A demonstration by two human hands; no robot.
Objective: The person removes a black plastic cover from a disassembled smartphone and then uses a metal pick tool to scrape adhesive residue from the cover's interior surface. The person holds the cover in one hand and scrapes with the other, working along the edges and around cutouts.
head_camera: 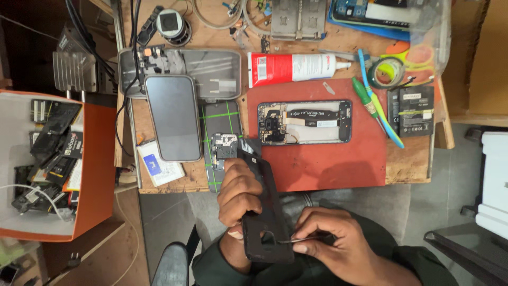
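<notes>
My left hand (pixel 238 196) grips a black phone back cover (pixel 264 212), held over my lap just below the table's front edge. My right hand (pixel 330 241) pinches thin tweezers (pixel 296 241), whose tip touches the cover near its camera cutout. An opened phone (pixel 304 123) with its circuit board and flex cables exposed lies on a red mat (pixel 328 159). A small black circuit part (pixel 225 148) sits on a dark plate with green lines, right above my left hand.
A dark phone screen (pixel 173 117) lies left of the mat beside a grey tray (pixel 211 69). A red-and-white glue tube (pixel 296 67), green and blue tools (pixel 375 106), tape roll (pixel 388 71) and battery (pixel 415 111) sit at the right. An orange box (pixel 98 159) of parts stands left.
</notes>
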